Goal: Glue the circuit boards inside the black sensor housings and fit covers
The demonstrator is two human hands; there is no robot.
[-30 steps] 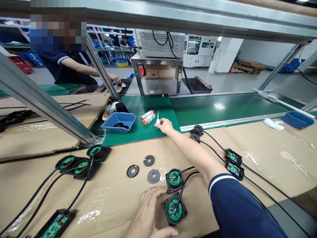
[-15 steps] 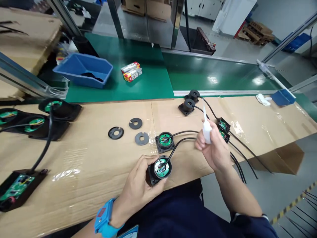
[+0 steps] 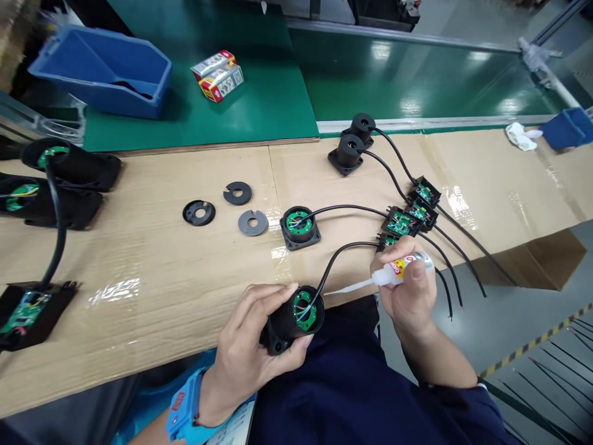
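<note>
My left hand [image 3: 259, 330] is closed around a black cylindrical housing [image 3: 283, 326] with a square flange, tilted so its mouth faces right. A green circuit board [image 3: 306, 311] with thin wires sits inside it, and a black cable [image 3: 334, 256] runs from it to a small boxed board. In my right hand [image 3: 410, 293] is a small white glue bottle [image 3: 396, 271], its long thin nozzle pointing left, the tip close to the housing's rim. Whether the tip touches the rim I cannot tell. A second flanged housing [image 3: 300, 228] with a green board stands just behind.
Slotted black and grey discs [image 3: 252, 223] lie left of centre. Two more housings [image 3: 348, 153] and several boxed circuit boards [image 3: 403, 221] are at the right. Larger black housings [image 3: 69, 167] stand at the left. Behind are a blue bin [image 3: 102, 71] and small boxes [image 3: 217, 75].
The glue bottle has turned from nozzle-up to nozzle-left, and its tip has come down near the housing. My left hand has tilted the housing further sideways. The view has shifted downward.
</note>
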